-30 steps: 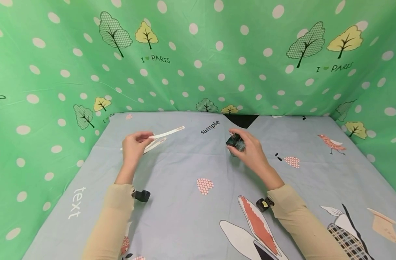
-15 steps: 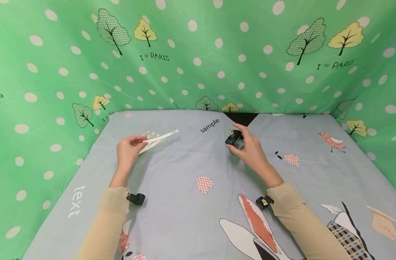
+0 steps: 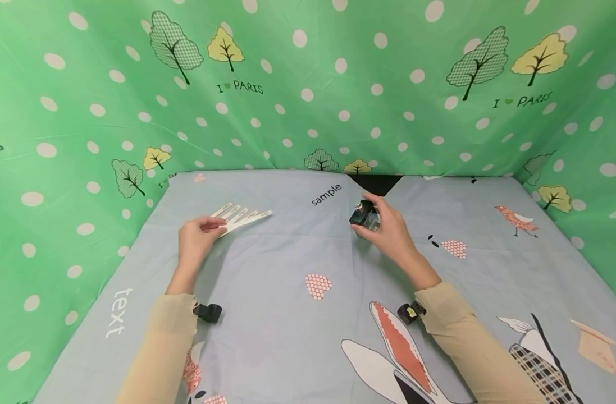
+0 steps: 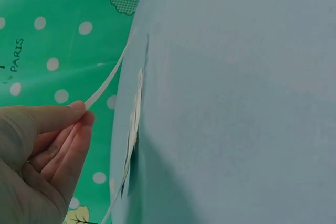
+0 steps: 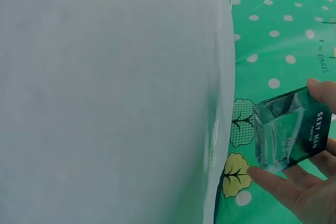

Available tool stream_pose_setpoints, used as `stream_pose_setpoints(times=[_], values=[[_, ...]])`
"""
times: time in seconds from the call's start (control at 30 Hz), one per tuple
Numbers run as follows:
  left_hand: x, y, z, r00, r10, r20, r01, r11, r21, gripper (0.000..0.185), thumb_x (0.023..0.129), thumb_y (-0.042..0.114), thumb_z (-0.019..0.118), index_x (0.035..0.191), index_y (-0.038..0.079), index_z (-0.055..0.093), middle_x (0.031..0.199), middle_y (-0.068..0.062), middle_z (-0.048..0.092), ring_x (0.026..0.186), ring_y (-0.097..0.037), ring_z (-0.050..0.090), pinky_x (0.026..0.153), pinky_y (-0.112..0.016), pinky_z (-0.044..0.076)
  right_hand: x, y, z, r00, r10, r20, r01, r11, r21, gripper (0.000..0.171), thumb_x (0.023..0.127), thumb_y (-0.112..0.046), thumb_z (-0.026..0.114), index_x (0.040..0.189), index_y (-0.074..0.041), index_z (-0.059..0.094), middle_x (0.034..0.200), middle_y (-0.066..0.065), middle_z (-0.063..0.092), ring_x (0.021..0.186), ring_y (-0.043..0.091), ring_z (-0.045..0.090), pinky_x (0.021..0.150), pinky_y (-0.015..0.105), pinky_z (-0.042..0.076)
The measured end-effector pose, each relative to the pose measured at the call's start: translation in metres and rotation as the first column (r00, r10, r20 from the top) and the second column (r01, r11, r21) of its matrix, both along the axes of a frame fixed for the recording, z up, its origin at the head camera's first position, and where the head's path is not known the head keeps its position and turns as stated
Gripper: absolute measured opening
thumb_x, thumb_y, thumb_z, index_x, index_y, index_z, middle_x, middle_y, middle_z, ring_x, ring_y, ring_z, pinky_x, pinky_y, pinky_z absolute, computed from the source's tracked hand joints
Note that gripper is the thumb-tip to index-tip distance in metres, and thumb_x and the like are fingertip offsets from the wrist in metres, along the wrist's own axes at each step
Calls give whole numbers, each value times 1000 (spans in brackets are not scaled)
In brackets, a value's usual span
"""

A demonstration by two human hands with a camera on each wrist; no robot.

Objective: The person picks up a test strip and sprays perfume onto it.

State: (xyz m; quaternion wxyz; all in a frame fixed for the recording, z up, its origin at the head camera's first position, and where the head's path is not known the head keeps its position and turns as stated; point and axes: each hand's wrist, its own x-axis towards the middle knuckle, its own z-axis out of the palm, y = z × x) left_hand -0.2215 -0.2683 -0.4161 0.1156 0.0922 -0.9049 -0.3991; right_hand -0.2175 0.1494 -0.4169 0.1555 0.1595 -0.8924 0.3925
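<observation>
My left hand (image 3: 199,241) pinches a white perfume test strip (image 4: 107,82) between thumb and fingertips; its printed end points right. Under and beyond it, several more test strips (image 3: 229,210) lie fanned out on the cloth, partly hidden by the hand. In the left wrist view the held strip stands apart above them, slightly bent. On the right side, my right hand (image 3: 393,233) grips a square glass perfume bottle (image 5: 286,129) with a dark label. The bottle is tilted, its uncapped spray nozzle (image 3: 359,206) facing left, with the index finger beside the nozzle.
A grey-blue printed cloth (image 3: 267,303) covers the table. Green dotted fabric (image 3: 297,73) rises behind it and along both sides. A black wrist camera (image 3: 209,313) sits at the left cuff, another wrist camera (image 3: 409,313) at the right cuff.
My left hand has moved left and slightly toward me with the strip, over the fanned strips, uncovering more of them. The right index finger has lifted off the nozzle; the bottle stays nearly in place.
</observation>
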Motion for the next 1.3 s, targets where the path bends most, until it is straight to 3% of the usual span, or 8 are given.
stream_pose_setpoints(times=[0.4,0.57,0.7,0.9,1.3], values=[[8,-7,-2,999,-8,48,12,996,-88,24,86,13,77,107,3,77,102,-17,77,68,10,58,65,-7,44,-14,7,3,994,7,113,-1,999,-53,73,82,-17,83,145,-11,46,135,21,59,123,38,57,99,56,51],[11,-11,-6,997,-37,71,46,990,-133,23,86,13,77,105,1,76,102,-18,76,84,-19,74,74,-22,50,-23,11,2,985,40,166,-26,996,-89,71,83,-16,82,144,-10,45,139,22,55,127,40,55,106,55,49],[14,-13,-7,992,-60,114,76,987,-145,23,87,13,76,107,1,75,104,-20,76,98,-35,71,86,-41,52,-29,15,0,973,75,218,-46,990,-136,70,85,-14,80,145,-7,44,142,23,52,130,42,54,110,50,47],[15,-15,-8,983,-90,159,114,982,-149,25,85,14,78,107,1,75,102,-18,76,103,-37,70,94,-49,50,-34,19,-4,956,109,273,-63,983,-172,70,87,-13,78,146,-5,41,145,23,50,133,41,53,112,46,45],[16,-18,-3,968,-117,221,156,973,-168,27,86,17,78,107,1,75,99,-15,77,103,-35,70,84,-40,52,-39,24,-9,939,127,318,-75,982,-173,72,87,-10,77,148,-4,39,149,24,46,137,41,48,114,48,43]])
